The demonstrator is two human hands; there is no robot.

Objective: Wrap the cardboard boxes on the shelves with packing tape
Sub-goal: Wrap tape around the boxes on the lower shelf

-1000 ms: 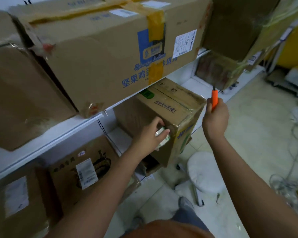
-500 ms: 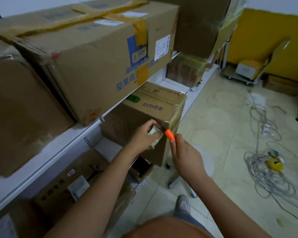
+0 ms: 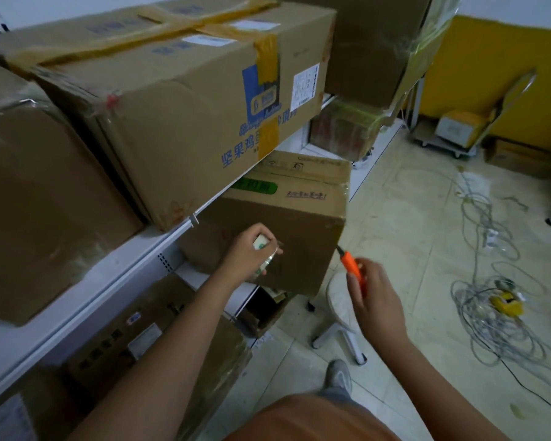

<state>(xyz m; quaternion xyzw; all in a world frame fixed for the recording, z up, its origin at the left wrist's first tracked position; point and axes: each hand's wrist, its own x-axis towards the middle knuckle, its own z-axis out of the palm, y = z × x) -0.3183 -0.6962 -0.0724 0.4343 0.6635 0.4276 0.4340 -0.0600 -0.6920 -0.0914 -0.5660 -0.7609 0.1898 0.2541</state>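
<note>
My left hand [image 3: 252, 253] pinched the tape roll [image 3: 263, 256] against the box [image 3: 303, 230]; my right hand [image 3: 376, 300] gripped the orange cutter [image 3: 352, 265]. Near the shelf edge, I judged the blade could nick cardboard.

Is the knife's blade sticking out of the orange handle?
Out. A short dark blade tip pokes from the orange knife held in the right hand.

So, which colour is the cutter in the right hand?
Orange cutter, black tip, held by the right hand; head view.

Blue characters "坚果鸡" run along the front of the big upper-shelf box [image 3: 185, 122] at 11 o'clock; its white label [image 3: 306, 87] and the lower box's [image 3: 287, 224] handwriting stay illegible.
</note>
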